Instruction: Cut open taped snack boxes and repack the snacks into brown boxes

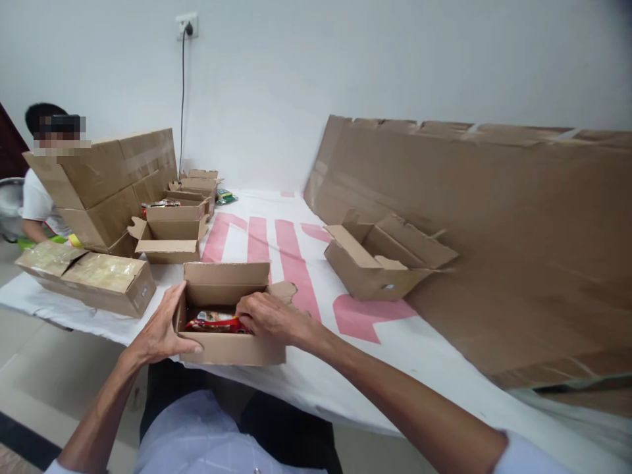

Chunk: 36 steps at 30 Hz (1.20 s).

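An open cardboard box (pixel 232 349) stands at the table's front edge, directly before me. My left hand (pixel 160 329) grips its left end, thumb across the front wall and fingers along the side. Inside lie red, shiny snack packets (pixel 214 322), partly hidden by the box wall and my fingers. My right hand (pixel 269 317) reaches over the right side of the box, its curled fingers down at the right end of a red packet. The fingertips themselves are hidden.
Left, a taped carton (pixel 89 276) lies before stacked large cartons (pixel 108 174), with a person (pixel 42 197) behind. Small open boxes (pixel 170 240) line up farther back. Another open box (pixel 375 263) sits right, against a large cardboard sheet (pixel 494 243).
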Motion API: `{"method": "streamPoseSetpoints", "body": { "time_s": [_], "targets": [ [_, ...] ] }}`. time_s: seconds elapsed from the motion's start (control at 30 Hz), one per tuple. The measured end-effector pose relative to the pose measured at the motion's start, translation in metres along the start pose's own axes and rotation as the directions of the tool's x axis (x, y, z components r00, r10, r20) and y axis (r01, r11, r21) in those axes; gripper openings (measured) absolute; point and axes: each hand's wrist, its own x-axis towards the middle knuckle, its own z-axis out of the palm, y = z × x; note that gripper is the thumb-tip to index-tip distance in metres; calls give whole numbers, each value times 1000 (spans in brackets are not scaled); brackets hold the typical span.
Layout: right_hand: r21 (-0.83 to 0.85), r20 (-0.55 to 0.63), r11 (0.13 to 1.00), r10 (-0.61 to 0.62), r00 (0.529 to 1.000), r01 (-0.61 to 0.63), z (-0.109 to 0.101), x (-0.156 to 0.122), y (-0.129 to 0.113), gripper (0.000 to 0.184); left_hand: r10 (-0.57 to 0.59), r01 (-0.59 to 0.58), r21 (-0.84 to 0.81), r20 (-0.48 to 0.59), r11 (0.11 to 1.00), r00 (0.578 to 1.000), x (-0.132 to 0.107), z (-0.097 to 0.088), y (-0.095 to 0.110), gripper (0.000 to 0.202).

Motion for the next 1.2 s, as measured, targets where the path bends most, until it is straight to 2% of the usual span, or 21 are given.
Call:
{"method": "streamPoseSetpoints", "body": {
  "time_s": [0.13, 0.27, 0.37, 0.47, 0.57, 0.73, 0.83, 0.97, 1.07, 1.13, 1.2],
  "targets": [
    [95, -71, 994, 54, 996, -48, -3, 6, 12, 30, 3, -3, 2, 36, 1000, 999, 7, -1, -7, 134],
    [152, -17, 988, 5, 1000, -2, -7, 9, 19, 11, -12, 12, -5, 49, 1000, 999, 11, -2, -8, 133],
    [133, 15, 991, -33, 999, 31, -4, 10, 22, 19, -26, 27, -13, 50, 1000, 998, 13, -3, -6, 133],
    [168, -40, 984, -48, 998, 54, 0, 11, 24, 5, -24, 25, -24, 54, 999, 998, 14, -4, -5, 133],
    [262, -93, 963, -34, 995, 57, -1, 14, 28, 10, -20, 22, -21, 63, 1000, 998, 15, -5, -5, 133],
    [365, -110, 930, -7, 994, 47, -13, 19, 39, 15, -39, 40, -30, 53, 999, 998, 19, -9, 2, 134],
    [467, -132, 880, -20, 991, 80, -24, 20, 48, 19, -18, 21, -83, 40, 996, 999, 21, -9, 6, 133],
    [650, -156, 737, -108, 982, 185, -47, 21, 56, 22, -64, 70, -90, 66, 993, 996, 20, -15, 3, 139],
    [584, -174, 775, -169, 970, 240, -75, 21, 52, 21, -139, 139, 15, -4, 990, 990, 27, -34, 5, 127],
    [494, -161, 831, -204, 966, 257, -96, 23, 43, 21, -103, 110, 85, -90, 990, 991, 40, -51, 15, 109],
    [424, -131, 862, -246, 961, 278, -116, 27, 31, 18, -27, 38, 111, -96, 993, 995, 58, -66, 31, 94]
  ]
}}
